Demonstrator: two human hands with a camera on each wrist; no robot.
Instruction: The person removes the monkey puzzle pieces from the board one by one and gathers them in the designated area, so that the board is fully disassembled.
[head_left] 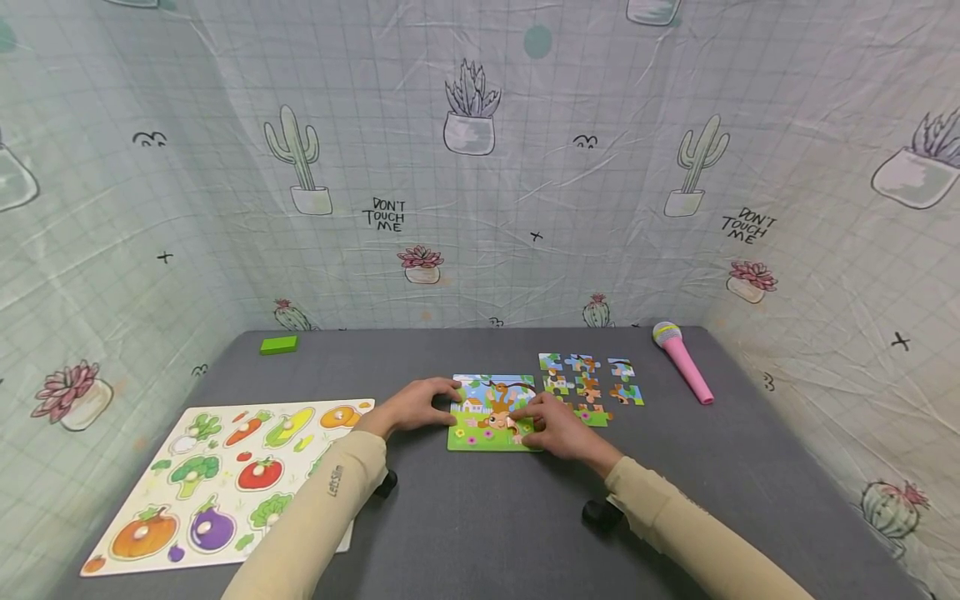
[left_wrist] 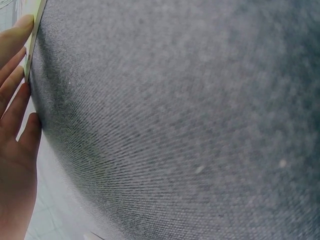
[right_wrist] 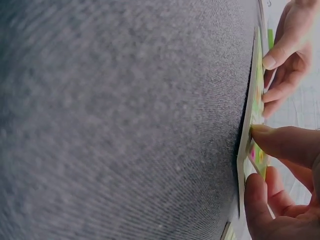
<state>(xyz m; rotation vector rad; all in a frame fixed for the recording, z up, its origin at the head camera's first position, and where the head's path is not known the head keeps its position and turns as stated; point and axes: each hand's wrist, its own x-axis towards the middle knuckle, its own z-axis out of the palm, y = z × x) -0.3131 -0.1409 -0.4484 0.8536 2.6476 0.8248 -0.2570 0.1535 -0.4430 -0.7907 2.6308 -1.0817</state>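
A small jigsaw puzzle board [head_left: 480, 447] with a monkey, a house and flowers on green lies flat on the table in the head view. At its left edge rests my left hand [head_left: 412, 404], thumb and fingers spread against the border. My right hand [head_left: 558, 429] is over the board's lower right part. Between its thumb and fingers it pinches a puzzle piece [right_wrist: 259, 162], tilted up from the board in the right wrist view. In the left wrist view, the straight fingers [left_wrist: 19, 107] of my left hand lie along the board's edge.
Several loose puzzle pieces [head_left: 588, 387] lie just right of the board. Farther right is a pink toy microphone [head_left: 686, 362]. A large vegetable peg board [head_left: 225, 458] lies at the left, partly under my left forearm. A green block [head_left: 278, 345] sits at the back left.
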